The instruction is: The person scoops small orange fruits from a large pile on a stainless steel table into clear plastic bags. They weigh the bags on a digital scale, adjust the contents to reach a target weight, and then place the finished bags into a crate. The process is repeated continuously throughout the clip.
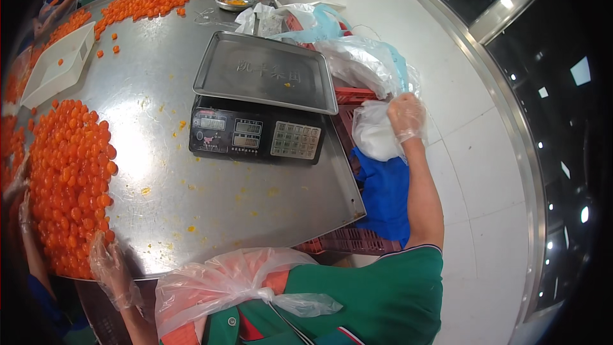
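Observation:
My right hand [407,117], in a clear plastic glove, reaches out beyond the table's right edge. Its fingers are closed on a clear plastic bag [373,64] with light-blue parts. Under that hand sits a whitish bundle in plastic [378,131]. My left hand [113,271], gloved too, rests at the near table edge, its fingers extended against a large heap of glossy orange balls [70,172] that look like egg yolks. Between my hands stands a black weighing scale [255,131] with a steel pan [265,70] holding only a small orange scrap.
Another person's hands [25,211] are at the heap's left side. A white tray [60,64] and more orange balls [143,1] lie farther back on the steel table [153,83]. A metal bowl [235,0] stands at the far edge. Red crates [354,239] and blue cloth [386,198] are at right.

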`<state>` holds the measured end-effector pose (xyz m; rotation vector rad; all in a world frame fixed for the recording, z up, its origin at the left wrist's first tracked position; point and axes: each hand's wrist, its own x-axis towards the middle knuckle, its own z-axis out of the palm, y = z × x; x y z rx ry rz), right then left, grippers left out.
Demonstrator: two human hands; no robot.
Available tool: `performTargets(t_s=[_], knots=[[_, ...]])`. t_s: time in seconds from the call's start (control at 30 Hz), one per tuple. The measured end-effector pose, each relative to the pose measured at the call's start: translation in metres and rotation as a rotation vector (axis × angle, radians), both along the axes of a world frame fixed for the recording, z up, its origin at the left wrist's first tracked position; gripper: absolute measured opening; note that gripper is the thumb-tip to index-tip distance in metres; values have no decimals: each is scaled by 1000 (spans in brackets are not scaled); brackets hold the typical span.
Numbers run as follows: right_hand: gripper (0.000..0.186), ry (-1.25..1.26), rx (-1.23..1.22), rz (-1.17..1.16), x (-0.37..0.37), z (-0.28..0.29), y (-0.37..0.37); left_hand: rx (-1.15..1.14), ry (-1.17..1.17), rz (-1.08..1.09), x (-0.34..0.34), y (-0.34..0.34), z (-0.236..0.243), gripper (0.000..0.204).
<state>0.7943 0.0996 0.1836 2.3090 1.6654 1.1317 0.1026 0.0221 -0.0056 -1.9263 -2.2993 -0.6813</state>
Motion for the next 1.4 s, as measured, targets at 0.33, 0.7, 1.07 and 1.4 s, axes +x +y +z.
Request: performTargets(t_s=[0.33,0.7,1.07,1.4], knots=[[16,1248,677,1111,-163,105,-15,167,-75,-139,-2,4,11,34],[36,232,-14,1980,-387,1,14,-262,-1843,-553,35,14,75,64],[33,288,-324,2014,-468,-108,0,-479,-1579,-180,-2,11,32,27],[30,180,-68,1741,-447,-42,8,94,-954,-661,9,63,131,18]])
